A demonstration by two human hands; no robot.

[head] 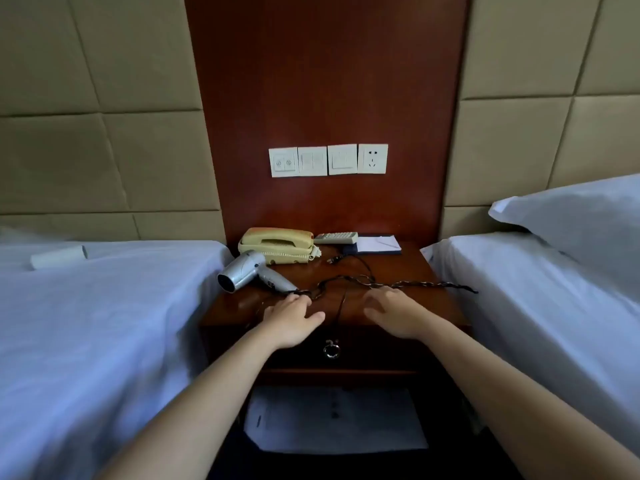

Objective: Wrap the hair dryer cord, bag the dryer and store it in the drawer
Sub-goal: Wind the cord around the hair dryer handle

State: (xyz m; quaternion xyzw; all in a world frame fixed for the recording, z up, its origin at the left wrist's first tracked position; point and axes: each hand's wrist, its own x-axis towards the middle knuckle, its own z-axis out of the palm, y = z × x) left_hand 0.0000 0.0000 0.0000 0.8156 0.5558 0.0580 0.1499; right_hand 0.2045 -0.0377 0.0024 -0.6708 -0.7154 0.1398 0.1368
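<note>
- Fingers [294, 301] of the left hand [292, 320] lie straight and slightly spread, palm down, holding nothing. Their tips reach the dark cord [363, 281] where it leaves the dryer's handle, though I cannot tell whether they actually touch it.
- Fingers [379, 299] of the right hand [398, 315] are loosely spread and motion-blurred, also holding nothing, with their tips just short of the cord's twisted stretch.
- Just beyond and to the left of the left fingertips, the silver hair dryer [249, 271] lies on its side. Its nozzle faces the left bed [104, 323] and its handle points back toward those fingertips.
- From the handle the cord runs unwrapped across the nightstand [415, 268], just beyond both sets of fingertips — its twisted end overhangs the right edge toward the right bed [536, 306].
- A thinner run of cord curls away to the plug [333, 260], which lies loose well beyond the fingers.
- Below the hands, between the wrists, the drawer [381, 348] is closed, and its metal ring pull [331, 349] hangs flat.
- Farther back than the plug sit a cream telephone [277, 245], a remote control [336, 237] and a notepad [377, 244], all against the wooden panel.
- High above the fingers on that panel is a row of white switch plates [313, 161], with a wall socket [373, 159] at its right end.
- A white pillow [571, 223] lies on the right bed, well to the right of the right fingers.
</note>
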